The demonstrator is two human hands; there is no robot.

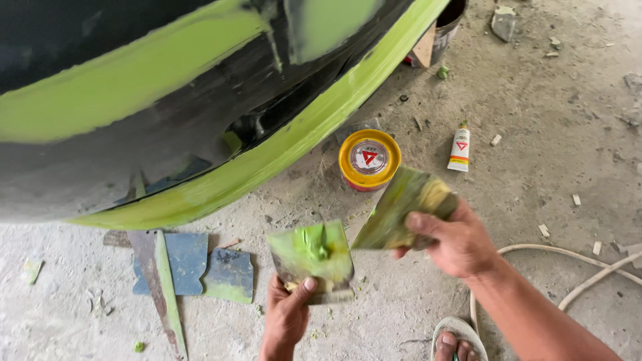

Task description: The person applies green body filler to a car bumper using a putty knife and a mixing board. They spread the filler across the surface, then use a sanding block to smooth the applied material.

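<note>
Fingers of the left hand are clamped on the lower edge of a small square board, thumb pressed on top, holding it nearly flat with a ridge of green putty on its upper half. The right hand pinches a flat scraper, thumb over its face and fingers closed beneath, the blade tilted with its lower corner just beside the board's right edge. Both tools hang above the dusty concrete floor, below a black body panel banded with the same green filler. A yellow-lidded tin stands on the floor just beyond the scraper; a small white tube lies to its right. Blue-grey scrapers lie on the floor toward the lower left, under the panel's rim, and a pale hose curves in near the right edge. A sandalled foot shows at the bottom edge. Done well, this work would call for a level board and a shallow blade angle, so the putty gathers in an even bead along the scraper's edge.
</note>
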